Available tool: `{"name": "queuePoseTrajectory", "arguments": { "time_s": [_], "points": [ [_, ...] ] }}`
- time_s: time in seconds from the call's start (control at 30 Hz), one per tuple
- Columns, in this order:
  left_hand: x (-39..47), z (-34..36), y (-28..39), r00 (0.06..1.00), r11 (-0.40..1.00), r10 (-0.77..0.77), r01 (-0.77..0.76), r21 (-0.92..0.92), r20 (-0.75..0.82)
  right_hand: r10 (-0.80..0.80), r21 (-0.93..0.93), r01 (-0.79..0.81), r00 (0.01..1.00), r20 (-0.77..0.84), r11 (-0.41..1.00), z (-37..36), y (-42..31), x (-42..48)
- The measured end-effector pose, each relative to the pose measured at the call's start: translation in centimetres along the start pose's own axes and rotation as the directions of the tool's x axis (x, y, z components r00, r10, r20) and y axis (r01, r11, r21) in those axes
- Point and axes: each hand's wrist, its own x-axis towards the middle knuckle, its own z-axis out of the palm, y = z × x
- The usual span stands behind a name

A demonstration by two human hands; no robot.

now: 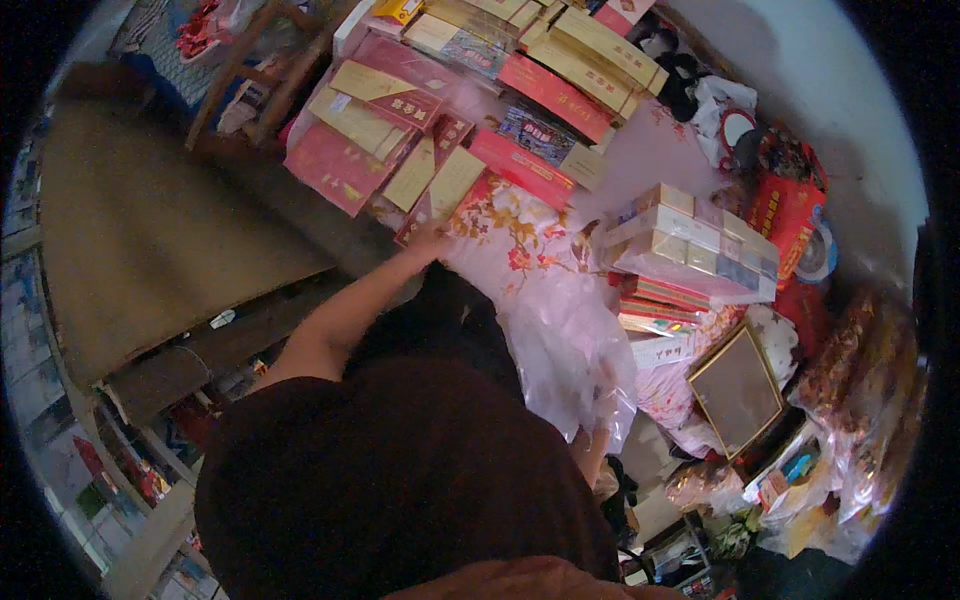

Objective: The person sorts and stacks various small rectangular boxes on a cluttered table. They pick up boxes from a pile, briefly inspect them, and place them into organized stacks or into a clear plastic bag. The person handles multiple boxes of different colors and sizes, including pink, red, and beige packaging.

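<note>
My left hand (pixel 429 241) is at the near end of a long red-and-gold carton (pixel 454 184) and grips it there; the fingertips are hard to make out. That carton lies at the near edge of a group of similar cartons on a pink flowered cloth (pixel 517 247). A thin translucent plastic bag (pixel 555 352) hangs in front of me on the right. My right hand (pixel 604 386) shows blurred through its film and holds the bag at its right side. Beside the left carton lies another gold carton (pixel 412 176).
Red cartons (pixel 555 97) and gold cartons (pixel 600 56) fill the far side. Film-wrapped small packs (pixel 690 240) stand on stacked red boxes (pixel 660 300) at right. A gold-framed panel (pixel 735 390) leans nearby. A brown board (pixel 165 225) spans the left, beside a wooden chair (pixel 262 75).
</note>
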Motion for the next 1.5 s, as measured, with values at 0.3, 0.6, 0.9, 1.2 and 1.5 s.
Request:
{"name": "queuePoseTrajectory", "arguments": {
  "time_s": [0.3,0.6,0.9,1.2,1.5],
  "points": [
    [6.2,-1.8,-4.9,0.95,0.923,-0.068,0.176,0.343,-0.306,0.346,0.11,-0.341,0.938,-0.035,0.934,3.9,-0.8,0.7],
    [7.7,0.4,1.9,0.988,0.731,-0.12,0.151,0.666,-0.093,0.538,0.148,-0.525,0.841,-0.058,0.838,7.5,-2.8,2.3],
    [9.7,2.9,3.5,0.997,0.642,-0.068,0.079,0.763,-0.046,0.468,0.29,-0.451,0.884,0.011,0.844,10.8,-3.8,2.0],
    [18.4,-5.0,12.9,0.956,0.996,-0.038,0.014,-0.083,-0.289,0.564,0.515,-0.473,0.825,-0.025,0.715,11.5,-0.9,1.0],
    [28.1,-13.3,12.8,0.585,0.878,-0.402,0.465,-0.115,-0.705,0.599,0.451,-0.509,0.797,-0.075,0.733,12.9,-9.6,3.9]
  ]
}}
